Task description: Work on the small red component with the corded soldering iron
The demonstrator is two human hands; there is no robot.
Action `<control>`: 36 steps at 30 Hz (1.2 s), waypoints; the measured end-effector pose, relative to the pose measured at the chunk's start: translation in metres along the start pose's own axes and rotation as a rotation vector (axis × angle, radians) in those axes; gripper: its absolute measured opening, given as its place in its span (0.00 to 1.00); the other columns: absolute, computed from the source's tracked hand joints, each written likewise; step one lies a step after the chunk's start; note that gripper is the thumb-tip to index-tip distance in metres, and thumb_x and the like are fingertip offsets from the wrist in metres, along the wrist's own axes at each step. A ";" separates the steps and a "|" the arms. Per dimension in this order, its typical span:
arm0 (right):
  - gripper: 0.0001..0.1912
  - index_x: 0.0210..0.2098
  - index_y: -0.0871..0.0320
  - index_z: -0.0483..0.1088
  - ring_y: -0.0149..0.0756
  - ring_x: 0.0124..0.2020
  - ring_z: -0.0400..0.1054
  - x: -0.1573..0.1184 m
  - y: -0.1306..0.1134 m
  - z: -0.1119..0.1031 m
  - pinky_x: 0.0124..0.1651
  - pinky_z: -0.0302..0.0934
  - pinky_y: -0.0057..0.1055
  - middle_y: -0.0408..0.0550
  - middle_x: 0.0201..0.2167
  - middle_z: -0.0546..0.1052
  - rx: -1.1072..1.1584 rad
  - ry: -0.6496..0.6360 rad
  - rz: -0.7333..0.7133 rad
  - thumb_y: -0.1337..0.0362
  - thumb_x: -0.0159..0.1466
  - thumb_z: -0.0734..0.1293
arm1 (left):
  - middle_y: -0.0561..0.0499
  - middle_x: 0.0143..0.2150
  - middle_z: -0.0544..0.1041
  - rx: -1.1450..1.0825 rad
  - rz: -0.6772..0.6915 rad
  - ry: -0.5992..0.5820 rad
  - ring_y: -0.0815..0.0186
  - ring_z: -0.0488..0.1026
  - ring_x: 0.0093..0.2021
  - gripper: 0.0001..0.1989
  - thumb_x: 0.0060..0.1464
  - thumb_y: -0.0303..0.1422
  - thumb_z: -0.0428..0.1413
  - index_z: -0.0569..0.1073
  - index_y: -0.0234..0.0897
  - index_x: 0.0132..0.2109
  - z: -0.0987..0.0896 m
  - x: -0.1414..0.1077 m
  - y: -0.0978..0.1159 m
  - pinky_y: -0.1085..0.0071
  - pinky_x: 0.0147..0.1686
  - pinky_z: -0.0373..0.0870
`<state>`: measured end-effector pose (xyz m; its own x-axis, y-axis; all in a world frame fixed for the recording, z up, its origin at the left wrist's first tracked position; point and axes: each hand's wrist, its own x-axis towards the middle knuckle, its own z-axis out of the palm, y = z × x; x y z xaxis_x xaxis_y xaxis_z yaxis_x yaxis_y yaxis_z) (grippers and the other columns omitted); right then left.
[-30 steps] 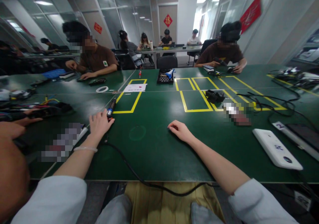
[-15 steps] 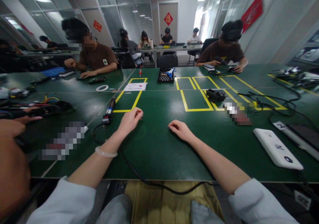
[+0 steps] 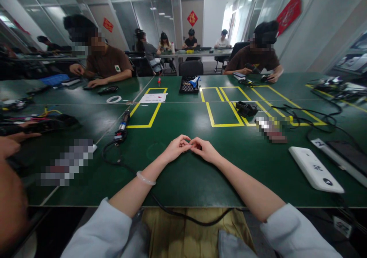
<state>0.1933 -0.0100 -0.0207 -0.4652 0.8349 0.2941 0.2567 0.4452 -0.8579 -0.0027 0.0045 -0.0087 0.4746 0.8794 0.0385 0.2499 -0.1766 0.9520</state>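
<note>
Spreading out under our hands, the green table [image 3: 189, 189] runs well past them on both sides. Across it from our hands, well apart, one person in a brown shirt [image 3: 106, 61] sits ahead and to the left, another brown-shirted person [image 3: 243, 61] ahead and to the right. Left of our left arm, a neighbour's arm [image 3: 11, 204] shows, blurred. Yellow tape outlines [image 3: 228, 125] mark the surface beyond our fingertips, to either side. A black cable [image 3: 197, 223] curves from the left of our hands, passes under our left forearm and sags off the near edge. Straight ahead of our hands, well beyond them, is a black tray [image 3: 188, 92]. Right of our right arm, a white device [image 3: 315, 169] lies flat. Our left hand [image 3: 175, 150] and right hand [image 3: 207, 151] meet at the fingertips, both relaxed and released, fingers loosely bent; how firmly they touch we cannot tell. Ahead and left of them lies a white sheet [image 3: 151, 98]. Nearer our left hand, to its left, lies a dark cylindrical tool [image 3: 123, 125], joined to the cable. A pale bracelet [image 3: 146, 178] circles our left wrist.
</note>
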 end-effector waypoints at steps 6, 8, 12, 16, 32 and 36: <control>0.11 0.41 0.58 0.67 0.28 0.27 0.64 0.000 0.002 -0.002 0.33 0.58 0.26 0.42 0.29 0.73 0.028 0.059 0.054 0.57 0.64 0.64 | 0.49 0.38 0.74 0.043 0.063 0.013 0.70 0.71 0.34 0.14 0.52 0.36 0.60 0.69 0.33 0.43 0.000 -0.005 0.006 0.73 0.36 0.67; 0.11 0.40 0.59 0.67 0.29 0.28 0.64 0.001 0.003 -0.002 0.33 0.58 0.26 0.42 0.29 0.73 0.011 0.063 0.059 0.57 0.63 0.65 | 0.49 0.39 0.75 0.078 0.072 0.017 0.69 0.72 0.35 0.13 0.54 0.36 0.58 0.70 0.34 0.43 -0.001 -0.006 0.006 0.72 0.37 0.68; 0.12 0.41 0.59 0.68 0.28 0.26 0.62 0.002 0.002 -0.003 0.31 0.57 0.26 0.40 0.27 0.69 -0.015 0.075 0.050 0.60 0.61 0.67 | 0.48 0.40 0.76 0.054 0.076 0.011 0.67 0.74 0.38 0.13 0.55 0.38 0.57 0.70 0.34 0.43 -0.002 -0.006 0.003 0.69 0.41 0.69; 0.10 0.40 0.58 0.69 0.28 0.27 0.62 0.002 0.004 -0.003 0.32 0.58 0.26 0.41 0.28 0.71 -0.015 0.071 0.041 0.60 0.62 0.66 | 0.47 0.39 0.77 0.025 0.064 -0.018 0.66 0.75 0.36 0.15 0.57 0.40 0.56 0.69 0.34 0.45 -0.001 -0.005 -0.001 0.68 0.41 0.70; 0.15 0.43 0.59 0.66 0.27 0.26 0.63 0.003 0.007 -0.002 0.31 0.59 0.26 0.43 0.32 0.74 0.140 0.093 0.088 0.57 0.60 0.68 | 0.51 0.35 0.78 0.316 0.147 0.061 0.67 0.75 0.35 0.10 0.60 0.38 0.52 0.69 0.39 0.46 0.003 -0.012 0.012 0.72 0.39 0.69; 0.14 0.41 0.58 0.67 0.27 0.25 0.62 0.003 0.002 -0.003 0.30 0.57 0.26 0.40 0.28 0.71 0.074 0.081 0.086 0.59 0.58 0.69 | 0.51 0.35 0.78 0.305 0.144 0.054 0.66 0.75 0.34 0.12 0.61 0.41 0.52 0.69 0.39 0.46 0.003 -0.013 0.012 0.71 0.38 0.69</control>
<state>0.1951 -0.0056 -0.0203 -0.3737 0.8937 0.2482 0.2279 0.3479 -0.9094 -0.0032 -0.0100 0.0012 0.4801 0.8565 0.1895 0.4286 -0.4175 0.8012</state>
